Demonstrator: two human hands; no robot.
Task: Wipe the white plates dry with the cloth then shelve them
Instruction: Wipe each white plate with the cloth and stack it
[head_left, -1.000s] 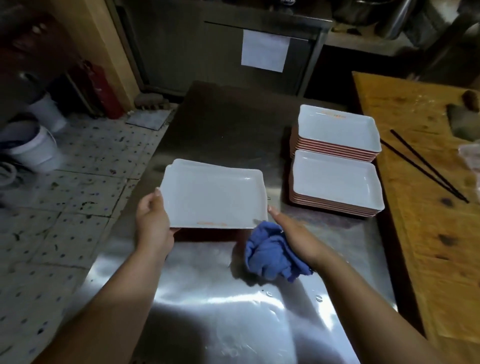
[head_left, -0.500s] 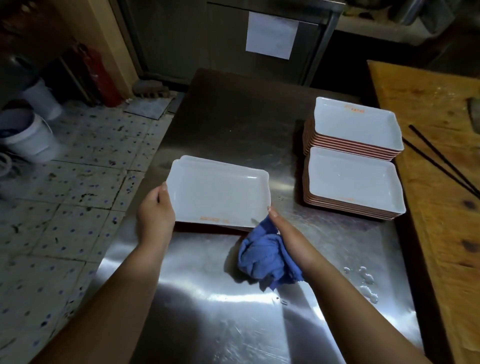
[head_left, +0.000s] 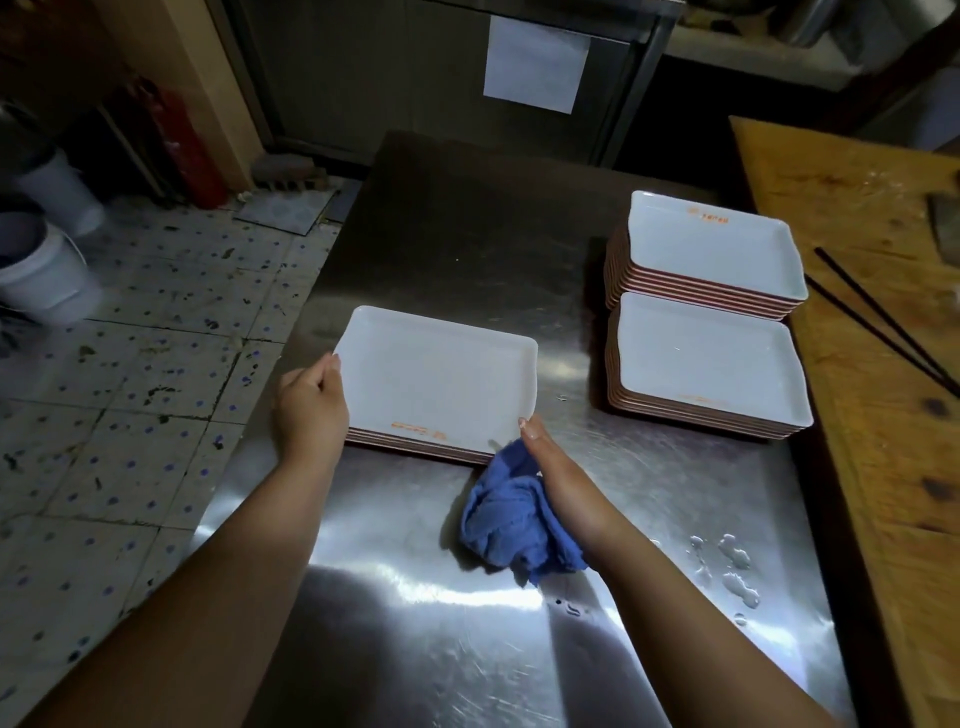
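A white rectangular plate (head_left: 436, 379) with an orange mark lies low over the steel table (head_left: 467, 234); pink rims of other plates show under its near edge. My left hand (head_left: 311, 410) grips its left edge. My right hand (head_left: 561, 478) holds a bunched blue cloth (head_left: 509, 525) under the palm, with the thumb tip touching the plate's near right corner. Two stacks of white plates stand at the right, a far stack (head_left: 711, 249) and a near stack (head_left: 706, 358).
A wooden table (head_left: 883, 441) with two black chopsticks (head_left: 878, 317) adjoins the steel table on the right. Water drops (head_left: 732, 566) lie near the front right. On the tiled floor to the left stand white buckets (head_left: 36, 275) and a red extinguisher (head_left: 182, 150).
Both hands have lowered the plate from above the table down toward its surface. The blue cloth stayed in my right hand. The two stacks have not moved.
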